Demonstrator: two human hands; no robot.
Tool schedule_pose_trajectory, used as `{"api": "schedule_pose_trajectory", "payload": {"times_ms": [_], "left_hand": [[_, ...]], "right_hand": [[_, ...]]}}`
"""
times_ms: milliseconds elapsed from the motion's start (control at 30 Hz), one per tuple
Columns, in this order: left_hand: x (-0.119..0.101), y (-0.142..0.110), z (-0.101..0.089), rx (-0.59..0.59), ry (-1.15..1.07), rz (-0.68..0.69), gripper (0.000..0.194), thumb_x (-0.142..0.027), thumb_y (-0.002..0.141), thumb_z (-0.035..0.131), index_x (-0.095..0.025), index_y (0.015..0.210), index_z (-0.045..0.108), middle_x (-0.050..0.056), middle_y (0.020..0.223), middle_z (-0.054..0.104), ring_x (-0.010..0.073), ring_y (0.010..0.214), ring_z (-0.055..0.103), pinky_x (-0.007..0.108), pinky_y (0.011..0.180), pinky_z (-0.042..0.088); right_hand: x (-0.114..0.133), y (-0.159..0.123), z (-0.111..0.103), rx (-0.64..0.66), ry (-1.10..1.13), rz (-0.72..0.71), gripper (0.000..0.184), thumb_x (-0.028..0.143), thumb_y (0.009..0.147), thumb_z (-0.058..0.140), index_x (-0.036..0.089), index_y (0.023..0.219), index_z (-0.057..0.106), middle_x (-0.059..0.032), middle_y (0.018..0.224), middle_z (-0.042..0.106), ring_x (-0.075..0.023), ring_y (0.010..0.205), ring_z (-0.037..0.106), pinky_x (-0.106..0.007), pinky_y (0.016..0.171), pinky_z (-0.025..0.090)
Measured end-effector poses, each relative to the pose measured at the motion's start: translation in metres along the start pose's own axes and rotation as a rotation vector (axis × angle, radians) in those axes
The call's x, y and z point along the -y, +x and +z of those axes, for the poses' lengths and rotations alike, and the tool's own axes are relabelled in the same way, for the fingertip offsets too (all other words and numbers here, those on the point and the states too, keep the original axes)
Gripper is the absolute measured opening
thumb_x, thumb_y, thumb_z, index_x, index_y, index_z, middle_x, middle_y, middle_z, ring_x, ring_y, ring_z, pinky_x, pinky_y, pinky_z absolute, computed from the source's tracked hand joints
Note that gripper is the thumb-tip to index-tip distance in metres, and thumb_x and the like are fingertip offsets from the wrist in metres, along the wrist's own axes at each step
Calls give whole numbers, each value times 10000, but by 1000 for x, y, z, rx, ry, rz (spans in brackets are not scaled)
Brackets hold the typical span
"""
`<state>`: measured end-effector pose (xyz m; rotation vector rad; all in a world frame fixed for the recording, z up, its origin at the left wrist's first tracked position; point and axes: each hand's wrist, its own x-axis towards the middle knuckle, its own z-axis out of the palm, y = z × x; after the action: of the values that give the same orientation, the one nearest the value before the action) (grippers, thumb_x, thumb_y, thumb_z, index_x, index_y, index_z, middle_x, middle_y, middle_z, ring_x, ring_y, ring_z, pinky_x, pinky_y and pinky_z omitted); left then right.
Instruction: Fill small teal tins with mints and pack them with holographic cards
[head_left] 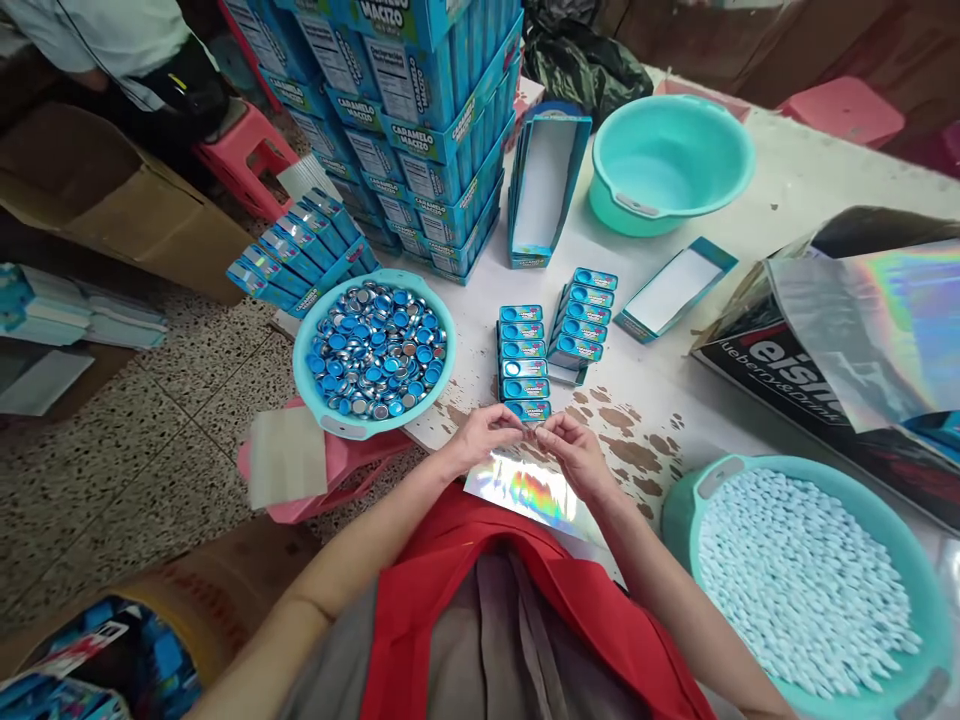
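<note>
**Left hand [486, 437] and right hand [576, 452] nearly meet at the row of small blue boxes [523, 350]**

In the head view, the fingers of both hands are bent inward, thumbs against forefingers, with the fingertips close together. Whether they grip anything is too small to tell. The row of small blue boxes stands on the pale, brown-stained surface [787, 190], its near end right at the fingertips. A second row of boxes [585, 312] stands just to its right, and an open tray [671, 288] lies beyond that.

A shiny rainbow sheet [517, 485] lies below the hands, next to the red apron [465, 525]. To the left, a turquoise basin [448, 375] holds blue and silver caps [375, 350]; to the right, a larger basin [679, 515] is filled with pale wrapped pieces [802, 580]. Cartons marked "Caramelo Macizo" [435, 145] rise in a tall stack behind the caps.
</note>
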<state>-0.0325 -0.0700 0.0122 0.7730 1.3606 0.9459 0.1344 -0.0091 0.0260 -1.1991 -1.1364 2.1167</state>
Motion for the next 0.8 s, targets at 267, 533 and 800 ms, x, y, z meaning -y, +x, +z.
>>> {"api": "schedule_pose_trajectory", "payload": {"times_ms": [267, 533, 800], "left_hand": [[3, 4, -9, -189, 73, -130, 194, -338, 678, 583, -145, 664, 595, -41, 531, 514, 81, 514, 440, 210, 510, 324], [6, 23, -7, -314, 354, -192, 156, -273, 732, 515, -166, 667, 608, -27, 541, 538, 103, 531, 475, 221, 524, 334], [9, 25, -2, -367, 679, -220, 168, -159, 796, 501, -185, 895, 635, 17, 740, 649, 166, 741, 587, 260, 677, 403]], "right_hand": [[-15, 12, 9, -416, -503, -308, 249, 455, 704, 695, 208, 738, 686, -50, 874, 592, -207, 877, 553, -370, 800, 438], [-32, 33, 14, -570, -665, -348, 245, 425, 716, 647, 184, 690, 683, -86, 974, 520, -254, 1012, 499, -415, 891, 395], [-34, 35, 10, -654, -433, -181, 423, 450, 571, 706, 183, 847, 526, -37, 847, 579, -194, 778, 539, -340, 724, 436]]}}
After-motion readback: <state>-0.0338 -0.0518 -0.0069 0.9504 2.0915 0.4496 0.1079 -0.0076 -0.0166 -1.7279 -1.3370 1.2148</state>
